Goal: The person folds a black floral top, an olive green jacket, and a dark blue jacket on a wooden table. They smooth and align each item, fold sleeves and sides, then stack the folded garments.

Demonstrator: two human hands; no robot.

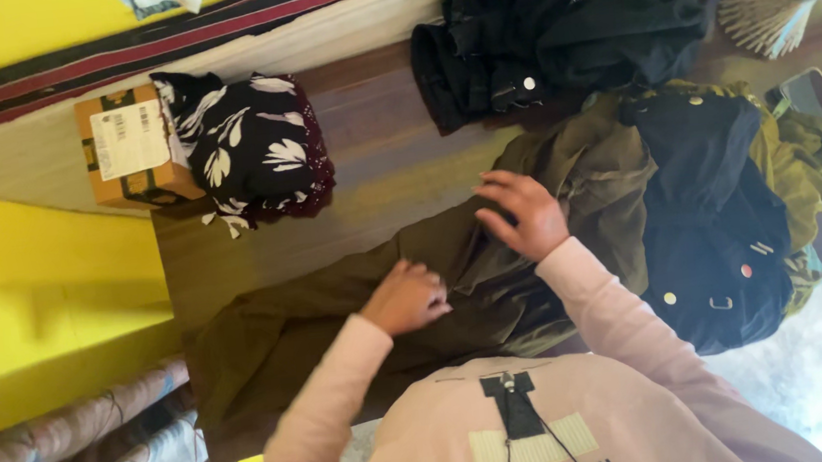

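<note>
A cardboard box (127,148) stands at the worktop (383,153) edge, touching a folded black cloth with white leaves (247,146). Dark garments (562,26) lie heaped further along, a navy jacket (717,222) nearby (metal buttons showing), against a yellow wall (35,287).

The trousers (338,308) on the brown table (392,132) are olive. Beyond them lies a black cloth (247,146) with white leaves.
</note>
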